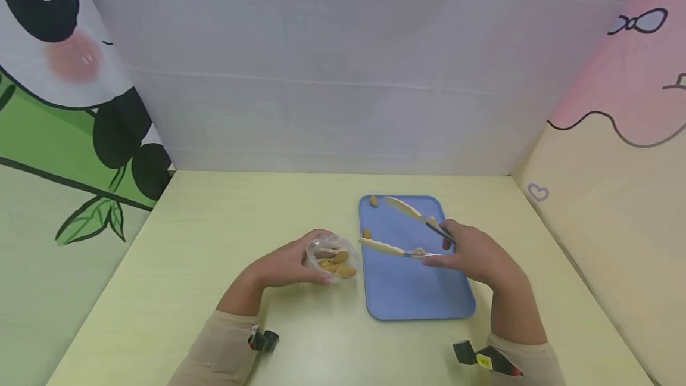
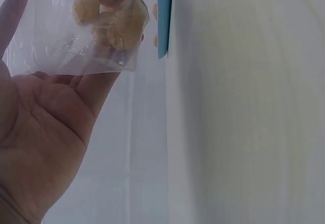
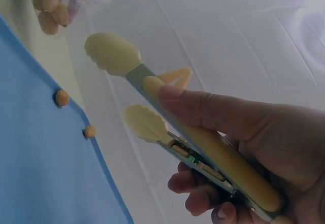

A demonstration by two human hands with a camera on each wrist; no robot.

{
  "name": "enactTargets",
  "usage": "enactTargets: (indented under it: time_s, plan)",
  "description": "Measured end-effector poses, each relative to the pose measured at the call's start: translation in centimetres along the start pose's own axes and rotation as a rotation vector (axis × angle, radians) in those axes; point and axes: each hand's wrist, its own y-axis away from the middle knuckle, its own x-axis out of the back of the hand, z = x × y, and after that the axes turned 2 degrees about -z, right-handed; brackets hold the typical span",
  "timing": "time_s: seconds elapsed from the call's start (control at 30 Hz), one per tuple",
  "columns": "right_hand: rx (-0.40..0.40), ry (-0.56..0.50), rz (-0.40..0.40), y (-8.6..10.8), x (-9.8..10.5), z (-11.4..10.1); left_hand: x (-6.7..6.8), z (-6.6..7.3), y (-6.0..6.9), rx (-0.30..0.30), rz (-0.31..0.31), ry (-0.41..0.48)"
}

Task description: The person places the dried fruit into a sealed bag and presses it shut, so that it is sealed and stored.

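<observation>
My left hand point(image 1: 295, 264) holds a clear plastic bag point(image 1: 317, 244), thumb on the near side and fingers behind it. Several tan, rough-skinned, walnut-like nuts point(image 2: 122, 23) lie inside. To the right is a blue tray point(image 1: 418, 293) with one nut point(image 1: 373, 201) at its far left corner and another nut point(image 1: 367, 233) lower along the left edge. Over the tray my right hand point(image 1: 474, 252) grips metal tongs with cream scalloped tips point(image 3: 114, 54). The tongs' arms are spread, nothing between them, tips pointing left toward the bag.
A pale yellow table point(image 1: 241, 207) carries the tray. A white sheet wall point(image 1: 332, 76) stands behind, with printed panels point(image 1: 605, 195) at both sides. Dark camera mounts point(image 1: 262, 339) are strapped on both sleeves.
</observation>
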Motion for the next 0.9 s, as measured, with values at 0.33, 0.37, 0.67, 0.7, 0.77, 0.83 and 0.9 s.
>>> enactTargets:
  time_s: [0.33,0.37,0.67,0.7,0.77,0.83,0.9]
  plan:
    - [-0.048,0.091,-0.027,-1.6,-1.8,0.4,-0.1,-0.2,-0.1,0.004,0.007,-0.019]
    - [-0.05,0.106,-0.025,-1.8,-1.9,0.4,-0.1,-0.2,-0.1,0.003,0.007,-0.021]
    - [-0.044,0.192,-0.029,-3.0,-3.1,0.7,0.0,-0.7,-0.4,0.005,0.003,-0.026]
    - [-0.04,0.199,-0.029,-3.1,-3.3,0.7,0.0,-0.7,-0.4,0.005,0.004,-0.027]
    - [-0.029,0.208,-0.027,-3.3,-3.4,0.7,0.1,-0.7,-0.4,0.004,0.003,-0.025]
    - [-0.019,0.211,-0.029,-3.4,-3.6,0.6,0.1,-0.8,-0.4,0.0,0.001,-0.021]
    - [-0.004,0.225,-0.025,-3.4,-3.7,0.6,0.1,-0.8,-0.4,-0.003,0.0,-0.019]
